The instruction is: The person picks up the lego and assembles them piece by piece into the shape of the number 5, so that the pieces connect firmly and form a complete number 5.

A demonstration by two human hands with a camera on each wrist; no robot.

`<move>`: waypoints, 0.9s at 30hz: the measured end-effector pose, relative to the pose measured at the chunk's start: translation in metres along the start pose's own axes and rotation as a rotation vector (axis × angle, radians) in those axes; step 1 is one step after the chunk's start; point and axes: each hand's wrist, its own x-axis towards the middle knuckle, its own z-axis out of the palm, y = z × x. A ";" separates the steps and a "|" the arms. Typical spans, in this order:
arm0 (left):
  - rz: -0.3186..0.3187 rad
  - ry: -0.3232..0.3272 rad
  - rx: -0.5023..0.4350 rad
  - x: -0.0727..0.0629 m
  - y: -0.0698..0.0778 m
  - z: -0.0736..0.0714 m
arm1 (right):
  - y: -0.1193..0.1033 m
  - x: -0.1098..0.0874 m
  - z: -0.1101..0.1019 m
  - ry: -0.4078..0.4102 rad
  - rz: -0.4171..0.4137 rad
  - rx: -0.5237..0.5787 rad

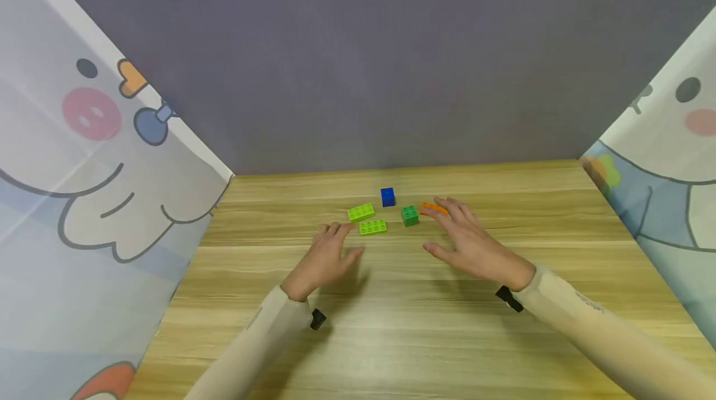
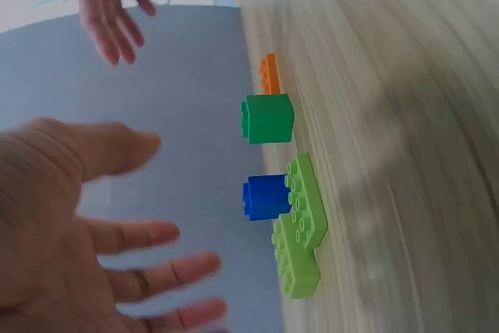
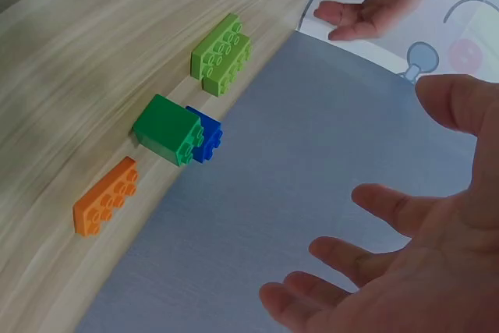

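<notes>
Two flat lime-green building bricks lie on the wooden table, one brick slightly behind the other brick. Behind them stands a blue brick, and to their right a taller green brick. A flat orange brick lies right of the green one, partly covered in the head view by the right hand. That hand hovers above the table, fingers spread and holding nothing. My left hand is also raised, fingers extended beside the nearer lime-green brick. In the left wrist view the bricks stand apart from its fingers.
A wooden table spans the front. Behind it rises a grey wall panel. Cartoon-printed sheets line the left side and right side. Each wrist carries a small black strap piece.
</notes>
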 end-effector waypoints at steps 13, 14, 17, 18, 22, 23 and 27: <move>0.024 0.019 -0.094 0.031 -0.003 0.019 | 0.005 0.002 0.007 -0.002 -0.007 0.054; 0.017 0.003 -0.090 0.032 -0.003 0.021 | 0.005 0.002 0.008 -0.002 -0.008 0.053; 0.009 -0.038 -0.088 0.035 -0.004 0.026 | 0.007 0.001 0.008 0.001 -0.010 0.053; 0.004 -0.047 -0.091 0.036 -0.003 0.027 | 0.007 0.001 0.008 0.002 -0.012 0.050; 0.001 -0.054 -0.087 0.036 -0.003 0.028 | 0.010 0.002 0.009 0.013 -0.022 0.042; 0.000 -0.053 -0.083 0.036 -0.003 0.028 | 0.010 0.002 0.010 0.016 -0.022 0.041; -0.003 -0.064 -0.067 0.037 -0.003 0.028 | 0.011 0.001 0.011 0.024 -0.015 0.048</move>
